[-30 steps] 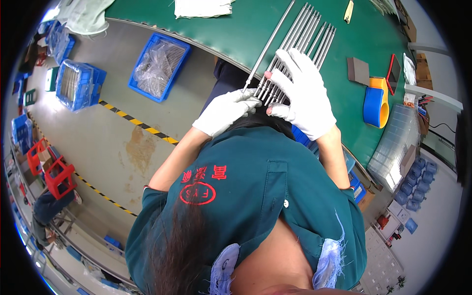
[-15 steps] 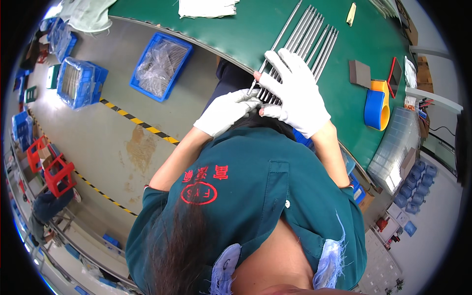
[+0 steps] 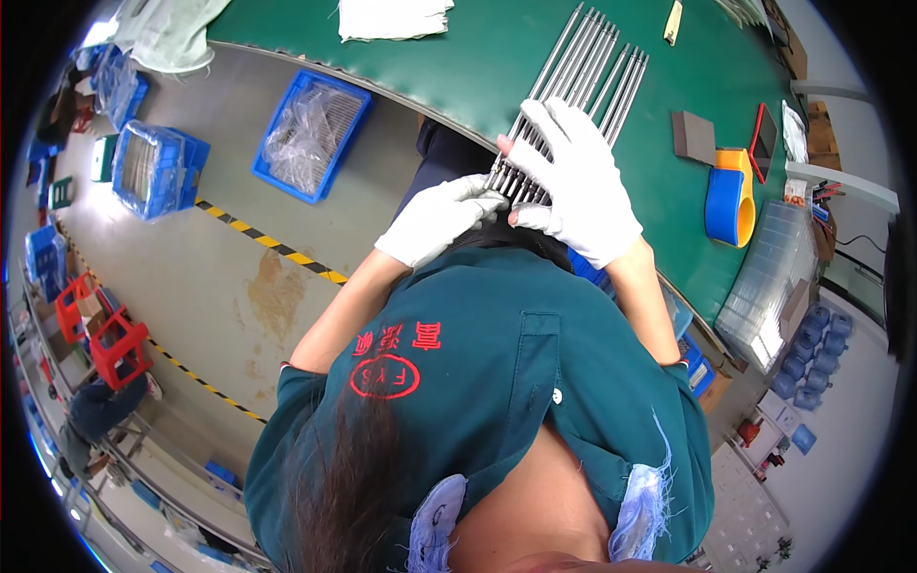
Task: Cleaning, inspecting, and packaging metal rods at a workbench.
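Observation:
Several slim silver metal rods (image 3: 580, 69) lie side by side on the green tabletop, their near ends under my hands at the table edge. My left hand (image 3: 441, 222), in a white glove with some bare fingertips, is closed at the near ends of the rods; part of its fingers is hidden. Across the top of the rods lies my right hand (image 3: 581, 186), also gloved in white, with its fingers spread and its thumb by the near ends. The rods' far ends fan slightly apart.
On the green table (image 3: 669, 220) are a grey-brown block (image 3: 693, 138), a blue and yellow tape roll (image 3: 731, 205), a yellow cutter (image 3: 672, 23) and white cloths (image 3: 394, 19). A blue crate (image 3: 310, 134) with plastic-wrapped rods stands on the floor at left.
The leftmost rod, which stood apart at an angle, now lies close against the others. Both hands have stayed nearly in place.

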